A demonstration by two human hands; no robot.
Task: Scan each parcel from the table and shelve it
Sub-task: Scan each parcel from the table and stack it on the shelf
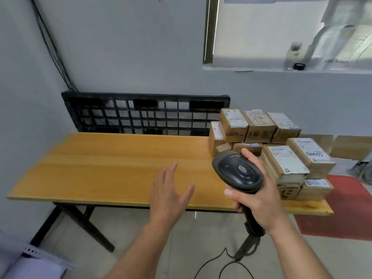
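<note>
Several brown cardboard parcels [259, 127] with white labels are stacked at the right end of the wooden table [112, 164]. My right hand [259, 196] grips the handle of a dark barcode scanner [238, 171], its head held up just left of the nearest stack [285, 162]. My left hand [171, 190] hovers over the table's front edge with straight spread fingers, holding nothing, left of the scanner.
A black plastic pallet [145, 113] leans against the wall behind the table. The scanner's cable [213, 262] trails on the tiled floor. A red mat [346, 206] lies at the right. A window sill [281, 68] with a bottle is above. A white metal rack corner [46, 256] shows at lower left.
</note>
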